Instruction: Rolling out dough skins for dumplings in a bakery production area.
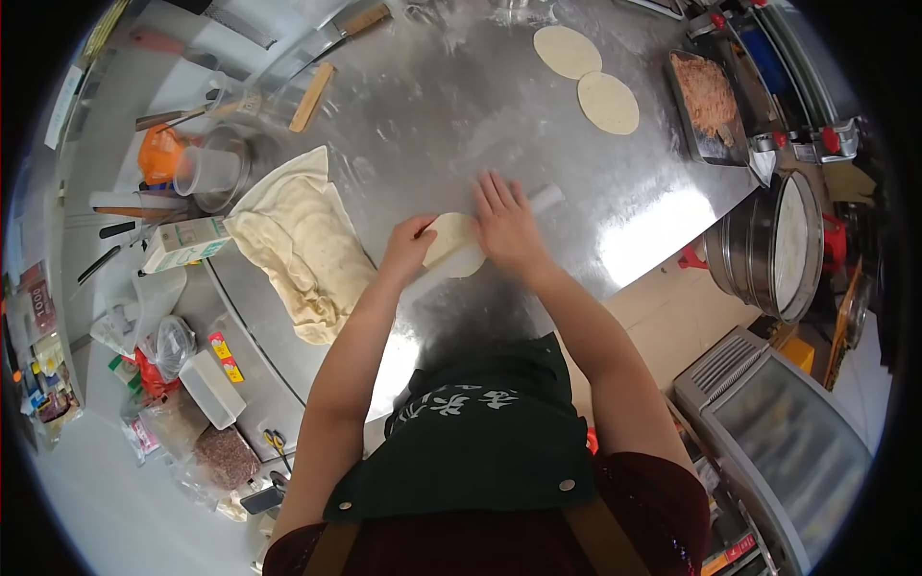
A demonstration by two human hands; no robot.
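A thin round of dough [450, 229] lies on the steel worktop [432, 129] before me. My left hand [409, 248] pinches its left edge between thumb and fingers. Across the dough runs a pale rolling pin [547, 199], slanting up to the right and blurred. My right hand [506, 227] rests on the pin with the palm down and the fingers stretched out; the palm hides the pin's middle. Left of my hands sits a large mass of dough [310, 245], partly wrapped in a pale cloth or sheet. Two flattened dough rounds [567, 52] touch at the far right.
A metal tray of pinkish-orange filling [706, 97] stands at the worktop's right edge. Beyond that edge is a round metal sieve [763, 245]. A wooden strip [312, 97], clear plastic cup [207, 171] and carton [186, 243] are on the left. Scissors [275, 441] lie nearer me.
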